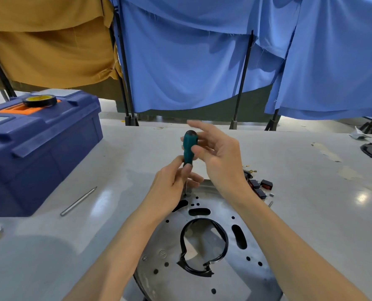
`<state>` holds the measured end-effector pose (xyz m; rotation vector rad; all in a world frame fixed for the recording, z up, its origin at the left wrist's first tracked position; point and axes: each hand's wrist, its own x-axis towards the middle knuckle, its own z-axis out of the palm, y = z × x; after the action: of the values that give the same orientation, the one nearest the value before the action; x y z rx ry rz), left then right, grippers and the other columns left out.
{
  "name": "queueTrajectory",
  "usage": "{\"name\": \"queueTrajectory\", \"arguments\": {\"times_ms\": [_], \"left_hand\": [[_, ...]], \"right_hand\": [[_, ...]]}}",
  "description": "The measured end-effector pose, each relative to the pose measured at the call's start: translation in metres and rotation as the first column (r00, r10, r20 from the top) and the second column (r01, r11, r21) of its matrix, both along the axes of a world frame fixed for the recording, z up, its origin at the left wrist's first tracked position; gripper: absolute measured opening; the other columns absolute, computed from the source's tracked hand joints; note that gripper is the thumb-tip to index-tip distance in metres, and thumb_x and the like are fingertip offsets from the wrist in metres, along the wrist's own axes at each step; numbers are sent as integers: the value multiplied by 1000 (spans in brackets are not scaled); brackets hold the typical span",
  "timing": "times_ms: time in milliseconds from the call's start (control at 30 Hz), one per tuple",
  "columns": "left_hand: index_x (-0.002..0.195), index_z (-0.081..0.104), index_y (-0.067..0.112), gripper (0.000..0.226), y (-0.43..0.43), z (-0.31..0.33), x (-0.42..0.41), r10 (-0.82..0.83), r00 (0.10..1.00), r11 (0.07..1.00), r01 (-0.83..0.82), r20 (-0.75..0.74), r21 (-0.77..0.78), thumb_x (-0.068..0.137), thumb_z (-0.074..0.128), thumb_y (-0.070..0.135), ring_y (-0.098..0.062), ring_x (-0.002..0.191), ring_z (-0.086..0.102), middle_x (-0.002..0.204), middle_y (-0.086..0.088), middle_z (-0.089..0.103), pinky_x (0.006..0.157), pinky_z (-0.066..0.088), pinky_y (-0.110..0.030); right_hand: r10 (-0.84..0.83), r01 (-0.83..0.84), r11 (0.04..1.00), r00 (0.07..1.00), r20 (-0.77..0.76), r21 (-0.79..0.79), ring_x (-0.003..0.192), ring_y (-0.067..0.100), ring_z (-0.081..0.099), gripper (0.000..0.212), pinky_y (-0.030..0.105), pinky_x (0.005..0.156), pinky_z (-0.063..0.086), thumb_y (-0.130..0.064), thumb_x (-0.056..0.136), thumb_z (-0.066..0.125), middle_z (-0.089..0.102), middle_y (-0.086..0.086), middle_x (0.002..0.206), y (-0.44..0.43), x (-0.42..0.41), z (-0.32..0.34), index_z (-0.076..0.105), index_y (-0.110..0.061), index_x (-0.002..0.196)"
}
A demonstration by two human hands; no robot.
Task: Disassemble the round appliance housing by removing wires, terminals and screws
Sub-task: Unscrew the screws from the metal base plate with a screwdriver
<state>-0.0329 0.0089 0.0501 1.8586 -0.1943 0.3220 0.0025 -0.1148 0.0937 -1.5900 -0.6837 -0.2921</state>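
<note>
Round housing (pixel 204 242) lies beneath both hands, largely stripped. Removed terminals (pixel 260 187) lie right of them. Left hand (pixel 172 187) pinches screwdriver (pixel 189 149) shaft; right hand (pixel 215 155), fingers spread, steadies handle. One screw remains.

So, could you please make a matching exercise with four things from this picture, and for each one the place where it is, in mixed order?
Things:
1. roll of tape
2. screwdriver
3. metal rod
4. black switches

Places:
A. lying on the table in front of the toolbox
B. on the table beyond the right forearm
C. on the lid of the blue toolbox
D. upright between the left hand and right hand, tip on the round metal housing

Pairs: 1-C, 2-D, 3-A, 4-B
</note>
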Motion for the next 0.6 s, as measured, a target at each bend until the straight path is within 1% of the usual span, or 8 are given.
{"name": "queueTrajectory", "arguments": {"times_ms": [100, 167, 233, 333, 433, 500, 567, 600], "left_hand": [[104, 54, 23, 11, 1, -1, 1, 17, 1000, 1000, -17, -1, -9, 101, 43, 24, -17, 79, 72, 83, -3, 74, 79, 56, -45], [102, 49, 29, 7, 1, -1, 0, 58, 998, 998, -59, 13, 33, 96, 52, 28, -11, 73, 71, 78, 4, 74, 75, 58, -40], [108, 50, 32, 12, -1, 0, -1, 58, 998, 997, -59, 27, 44, 96, 51, 31, -11, 74, 71, 80, 3, 74, 76, 58, -42], [120, 54, 18, 29, -2, 2, -3, -10, 1000, 1000, 10, -6, -22, 103, 33, 28, -21, 87, 71, 93, -6, 73, 84, 54, -49], [115, 52, 18, 18, -1, 1, -2, -3, 1000, 1000, 3, -15, 22, 102, 39, 15, -19, 87, 71, 91, -5, 74, 85, 54, -48], [110, 49, 22, 13, 1, 0, 0, 47, 999, 998, -47, 12, 37, 98, 49, 16, -13, 79, 71, 83, 0, 74, 81, 57, -42], [118, 49, 25, 22, 1, 1, -1, 60, 998, 997, -61, 23, 39, 97, 52, 21, -10, 77, 71, 83, 3, 74, 78, 58, -34], [124, 48, 26, 27, 0, 1, -1, 37, 999, 998, -38, 26, 42, 98, 50, 23, -11, 80, 71, 86, 2, 74, 78, 58, -31]], "right_hand": [[25, -24, 1000, 1000, 11, -18, 104, 15, 63, 35, 21, 82, 54, 4, 90, 56, 66, 6, 110, 1, -2, 0, 65, -16, 117], [-17, 22, 996, 998, 57, -87, 99, 11, 59, 31, 23, 86, 51, -12, 84, 71, 60, 0, 109, 4, -2, -1, 67, -21, 113], [-62, 70, 991, 995, 75, -114, 90, 10, 58, 37, 20, 81, 49, -21, 80, 76, 58, -4, 105, 6, -3, -2, 66, -27, 115], [-73, 74, 996, 997, 26, -41, 90, 10, 63, 42, 19, 83, 52, -6, 89, 64, 66, -4, 102, 4, -2, 0, 58, -27, 125], [-30, 31, 999, 999, 17, -24, 99, 18, 64, 38, 35, 86, 56, 6, 93, 51, 66, 1, 106, 1, -2, 0, 61, -21, 117], [-15, 21, 996, 998, 60, -85, 104, 13, 58, 33, 32, 89, 54, -4, 92, 57, 58, 0, 113, 5, -4, -1, 64, -25, 116], [-40, 54, 988, 995, 92, -148, 99, 11, 55, 36, 25, 87, 49, -13, 86, 69, 51, -1, 113, 8, -5, -2, 65, -30, 117], [-64, 80, 985, 993, 103, -153, 94, 12, 55, 39, 21, 83, 47, -11, 83, 71, 51, 0, 109, 8, -4, -3, 65, -30, 117]]}}
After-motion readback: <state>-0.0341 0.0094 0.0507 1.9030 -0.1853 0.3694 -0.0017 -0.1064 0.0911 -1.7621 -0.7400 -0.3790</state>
